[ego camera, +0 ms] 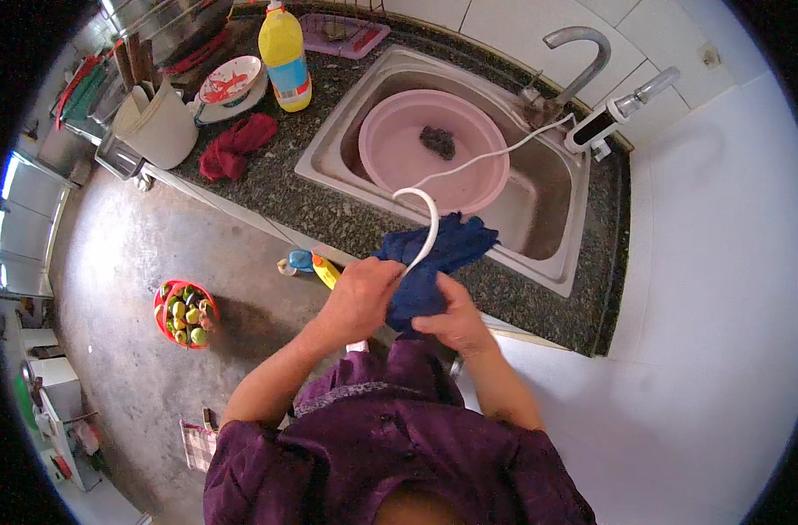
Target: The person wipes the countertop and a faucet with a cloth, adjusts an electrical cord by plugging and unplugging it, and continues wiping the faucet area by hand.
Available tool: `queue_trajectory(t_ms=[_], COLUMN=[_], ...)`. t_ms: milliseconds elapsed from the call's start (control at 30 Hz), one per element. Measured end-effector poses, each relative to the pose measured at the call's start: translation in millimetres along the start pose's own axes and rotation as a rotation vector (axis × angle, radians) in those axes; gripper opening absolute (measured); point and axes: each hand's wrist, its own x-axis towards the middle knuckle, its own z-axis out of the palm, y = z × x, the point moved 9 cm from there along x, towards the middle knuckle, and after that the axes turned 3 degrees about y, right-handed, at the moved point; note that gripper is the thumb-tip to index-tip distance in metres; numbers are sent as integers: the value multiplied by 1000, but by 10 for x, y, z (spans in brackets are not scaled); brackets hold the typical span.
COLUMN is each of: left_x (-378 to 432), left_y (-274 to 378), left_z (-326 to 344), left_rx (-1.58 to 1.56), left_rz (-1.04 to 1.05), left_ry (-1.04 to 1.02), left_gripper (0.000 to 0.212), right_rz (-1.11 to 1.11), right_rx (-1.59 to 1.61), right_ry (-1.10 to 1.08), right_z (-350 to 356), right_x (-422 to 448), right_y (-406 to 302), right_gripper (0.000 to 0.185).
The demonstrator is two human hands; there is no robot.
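Note:
My left hand (363, 295) is closed around the lower end of a white cord (432, 226), just in front of the counter's edge. The cord loops up from my fist, then runs back over the sink to the electric water-heater tap (592, 131). Dark blue cloth (438, 246) bunches between my hands and spreads over the counter edge towards the sink. My right hand (458, 321) pinches the cloth's near part between thumb and fingers. Whatever the cloth covers at the cord's end is hidden.
A pink basin (432, 98) with a dark scouring pad (437, 142) sits in the steel sink (550, 262). A curved metal faucet (589, 72) stands behind. Leftward are a red cloth (235, 147), a yellow bottle (284, 59) and stacked bowls (231, 82). A red basket (159, 315) of fruit stands on the floor.

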Motion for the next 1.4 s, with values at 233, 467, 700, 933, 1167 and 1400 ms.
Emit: queue_trajectory(t_ms=[233,467,700,933,1167,1400], left_x=[-276,-556,-1219,-1944,-1692,-295], left_y=[231,415,51,-810,-1386,-751], left_z=[-68,-323,-415,-508,-152,748], left_rx=[360,328,347,488,159,-854], left_rz=[142,231,86,-215,-449,-617], left_ry=[-45,131,-57,-142,-190,-213], left_gripper=[19,9,11,8,19,35], right_rz=[-250,-70,-121,-300,-262,-170], right_rx=[17,611,726,632,867,891], right_ry=[406,461,712,1036,1036,725], right_z=[136,11,-1206,-3159,-3254,-2563], right_x=[-30,287,744,972,1225,1301], right_y=[-62,-79,-450,-546,-299,-397], right_gripper=[34,31,16,29,17,23])
